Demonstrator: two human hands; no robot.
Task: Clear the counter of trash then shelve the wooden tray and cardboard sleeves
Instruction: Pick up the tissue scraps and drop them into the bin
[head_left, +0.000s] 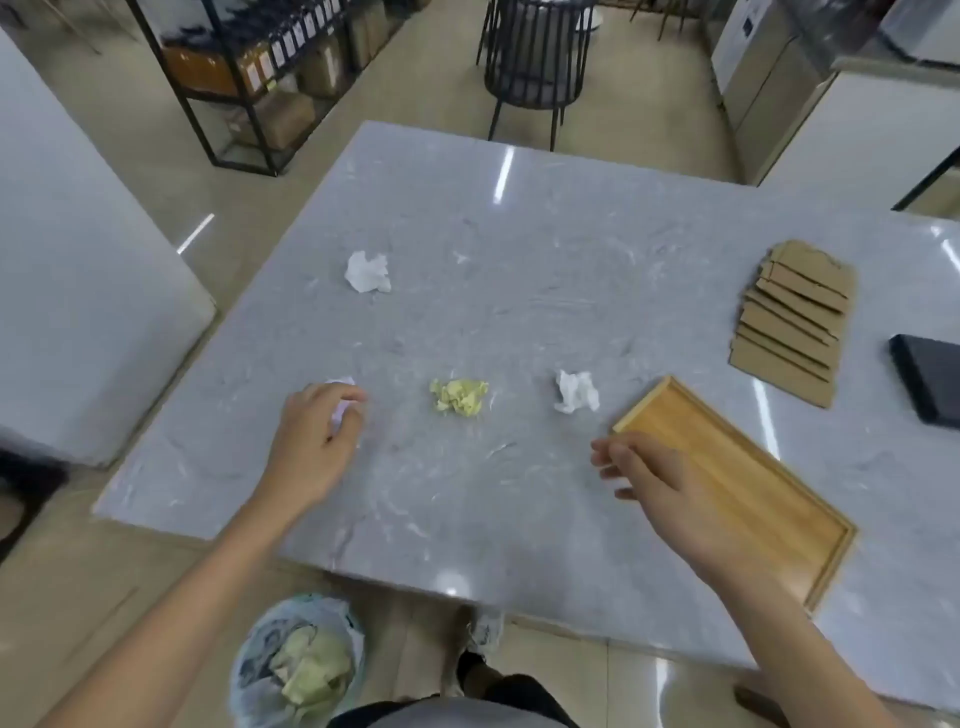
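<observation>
On the grey marble counter (519, 260) my left hand (317, 436) curls over a white paper wad (340, 410), fingers closing around it on the surface. A crumpled yellow paper (460, 397) lies in the middle. One white wad (575, 391) sits to its right and another white wad (368, 272) lies farther back on the left. My right hand (654, 483) hovers with fingers apart over the near-left end of the wooden tray (769, 514). A fanned stack of cardboard sleeves (795, 322) lies at the right.
A bin lined with a plastic bag (298, 662), holding yellowish paper, stands on the floor below the counter's near edge. A black flat object (930, 384) lies at the far right. A black metal shelf rack (249, 73) and a black stool (535, 57) stand beyond the counter.
</observation>
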